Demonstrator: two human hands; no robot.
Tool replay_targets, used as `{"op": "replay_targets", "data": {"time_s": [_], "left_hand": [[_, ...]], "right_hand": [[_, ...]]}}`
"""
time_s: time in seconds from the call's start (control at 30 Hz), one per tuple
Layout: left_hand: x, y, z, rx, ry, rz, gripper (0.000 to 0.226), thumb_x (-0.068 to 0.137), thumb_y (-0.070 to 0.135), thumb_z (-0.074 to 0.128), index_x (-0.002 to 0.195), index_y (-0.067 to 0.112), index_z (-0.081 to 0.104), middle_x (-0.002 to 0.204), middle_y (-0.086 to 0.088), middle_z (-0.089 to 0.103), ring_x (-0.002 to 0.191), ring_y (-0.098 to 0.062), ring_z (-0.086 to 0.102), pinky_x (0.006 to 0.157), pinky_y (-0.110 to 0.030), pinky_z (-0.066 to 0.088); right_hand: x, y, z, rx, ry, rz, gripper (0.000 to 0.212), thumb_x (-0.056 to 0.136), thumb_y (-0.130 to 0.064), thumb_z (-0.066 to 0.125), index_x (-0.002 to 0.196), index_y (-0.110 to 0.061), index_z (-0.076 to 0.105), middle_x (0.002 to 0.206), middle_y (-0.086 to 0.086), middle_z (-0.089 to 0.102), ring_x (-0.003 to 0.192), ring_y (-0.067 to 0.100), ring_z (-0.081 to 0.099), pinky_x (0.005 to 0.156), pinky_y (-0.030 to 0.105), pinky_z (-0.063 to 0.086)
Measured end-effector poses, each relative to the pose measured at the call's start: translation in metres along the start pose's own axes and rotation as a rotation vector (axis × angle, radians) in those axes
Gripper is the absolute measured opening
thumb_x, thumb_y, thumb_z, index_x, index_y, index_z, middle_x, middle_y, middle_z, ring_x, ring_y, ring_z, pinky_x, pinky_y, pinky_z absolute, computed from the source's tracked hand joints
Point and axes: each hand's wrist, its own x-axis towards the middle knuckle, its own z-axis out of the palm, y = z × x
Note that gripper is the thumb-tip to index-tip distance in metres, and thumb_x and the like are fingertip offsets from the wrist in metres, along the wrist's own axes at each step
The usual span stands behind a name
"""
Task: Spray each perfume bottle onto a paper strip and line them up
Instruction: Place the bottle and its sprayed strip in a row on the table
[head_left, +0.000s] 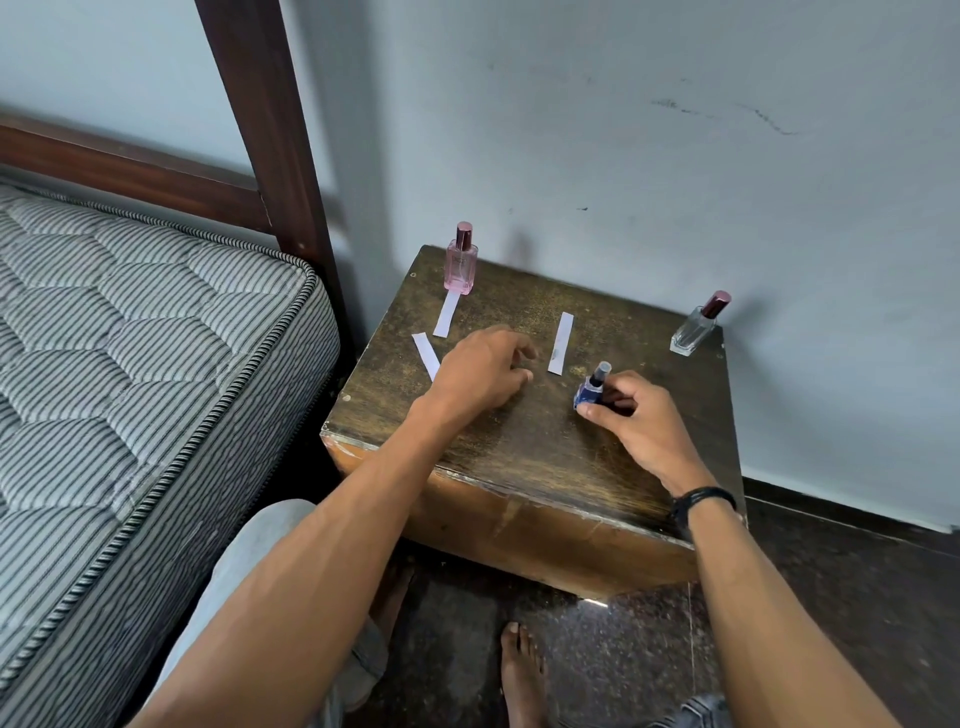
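Dark wooden table (524, 467): pink glass bottle (460, 265), far-left corner, white paper strip (447, 314) before it, seemingly done; blue bottle (591, 391), centre, gripped by right hand (641, 423); clear bottle (695, 326), far-right corner, pending; left hand (483, 374) slack, empty.

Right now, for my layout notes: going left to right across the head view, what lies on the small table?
Left to right: angled paper strip → pink bottle → middle paper strip → blue bottle → clear bottle.
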Motion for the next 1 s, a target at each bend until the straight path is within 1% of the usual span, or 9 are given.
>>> {"op": "replay_targets", "data": {"time_s": [0.1,0.23,0.37,0.47,0.53,0.63,0.77,0.93,1.0], "left_hand": [[0.002,-0.001,0.002,-0.017,0.013,0.013,0.025,0.088,0.023,0.072,0.112,0.021,0.071,0.109,0.003,0.066,0.099,-0.015,0.063,0.091,-0.033,0.050],[0.005,0.001,0.004,-0.110,0.066,0.016,0.020,0.090,0.020,0.071,0.109,0.020,0.073,0.100,0.007,0.063,0.091,-0.011,0.060,0.092,-0.033,0.052],[0.005,0.007,0.008,-0.280,0.122,-0.018,0.017,0.090,0.016,0.070,0.107,0.018,0.075,0.107,0.004,0.071,0.094,-0.010,0.065,0.094,-0.034,0.054],[0.004,0.014,0.016,-0.334,0.096,-0.011,0.024,0.090,0.016,0.070,0.114,0.018,0.074,0.113,0.005,0.073,0.097,-0.008,0.067,0.097,-0.032,0.053],[0.004,0.019,0.021,-0.348,0.050,0.000,0.032,0.090,0.018,0.070,0.122,0.019,0.071,0.120,0.003,0.071,0.103,-0.010,0.066,0.099,-0.033,0.052],[0.003,0.027,0.028,-0.343,0.015,0.024,0.045,0.091,0.016,0.068,0.135,0.019,0.062,0.132,-0.001,0.065,0.114,-0.017,0.062,0.104,-0.036,0.050],[0.006,0.034,0.033,-0.309,0.037,0.029,0.052,0.091,0.013,0.066,0.141,0.016,0.056,0.135,-0.007,0.062,0.119,-0.024,0.059,0.105,-0.041,0.047],[0.019,0.031,0.032,-0.348,0.027,-0.051,0.059,0.090,0.013,0.067,0.146,0.019,0.051,0.138,-0.008,0.059,0.122,-0.024,0.059,0.108,-0.044,0.046],[0.024,0.031,0.031,-0.366,0.026,-0.070,0.061,0.088,0.011,0.067,0.146,0.020,0.050,0.140,-0.009,0.058,0.127,-0.024,0.057,0.110,-0.044,0.045]], "right_hand": [[0.005,0.001,0.000,0.006,0.068,-0.008,0.018,0.087,-0.018,0.081,0.105,-0.020,0.077,0.102,-0.003,0.073,0.093,0.012,0.069,0.086,0.027,0.049],[0.016,0.000,0.004,0.017,0.162,-0.039,0.016,0.090,-0.017,0.078,0.106,-0.019,0.078,0.102,0.000,0.073,0.093,0.014,0.069,0.086,0.026,0.050],[0.026,-0.001,0.011,-0.021,0.214,-0.065,0.016,0.091,-0.016,0.077,0.107,-0.015,0.077,0.101,0.001,0.069,0.092,0.015,0.068,0.084,0.023,0.049],[0.032,-0.002,0.015,-0.045,0.227,-0.085,0.015,0.091,-0.016,0.076,0.107,-0.015,0.077,0.101,0.000,0.067,0.091,0.013,0.067,0.083,0.021,0.049],[0.034,-0.002,0.017,-0.055,0.230,-0.104,0.016,0.091,-0.015,0.076,0.108,-0.014,0.077,0.100,0.000,0.067,0.090,0.010,0.067,0.081,0.014,0.046],[0.039,-0.004,0.020,-0.054,0.241,-0.119,0.019,0.091,-0.013,0.076,0.110,-0.013,0.077,0.097,-0.002,0.065,0.087,0.005,0.066,0.075,0.005,0.043],[0.050,-0.005,0.024,-0.048,0.281,-0.129,0.023,0.092,-0.010,0.075,0.115,-0.012,0.077,0.099,-0.001,0.065,0.089,0.012,0.066,0.076,0.003,0.041],[0.068,-0.009,0.029,-0.069,0.311,-0.142,0.024,0.093,-0.008,0.072,0.117,-0.012,0.076,0.101,0.000,0.063,0.090,0.014,0.063,0.076,0.001,0.039],[0.076,-0.011,0.031,-0.055,0.315,-0.137,0.022,0.094,-0.005,0.071,0.115,-0.009,0.076,0.102,0.000,0.061,0.090,0.015,0.062,0.076,0.001,0.040]]}}
